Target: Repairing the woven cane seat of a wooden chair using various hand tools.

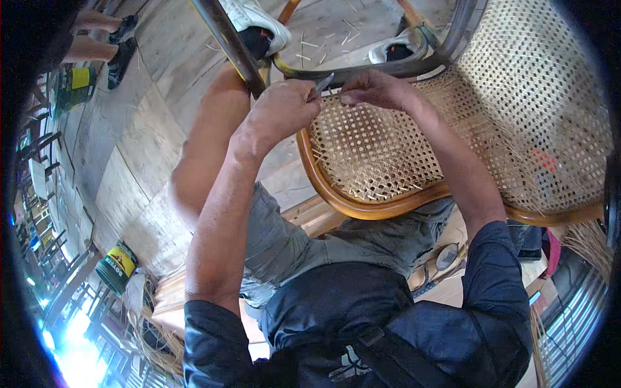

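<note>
A wooden chair with a woven cane seat (381, 161) rests in front of me, its curved cane back (537, 84) to the right. My left hand (284, 111) is closed round a small knife, whose short grey blade (325, 83) points up and right over the far left edge of the seat. Close beside the blade is my right hand (375, 90), its fingers bent and pinched together at the cane near the dark frame rail (388, 70). Whatever those fingertips grip is too small to make out.
Cane scraps (312, 44) litter the wooden floor (129, 168) beyond the chair. Two green-and-yellow buckets stand at the left, the nearer bucket (116, 268) beside bundled cane strands (155, 330). Another person's dark shoe (121, 63) shows at upper left. Loose strands (588, 246) lie at far right.
</note>
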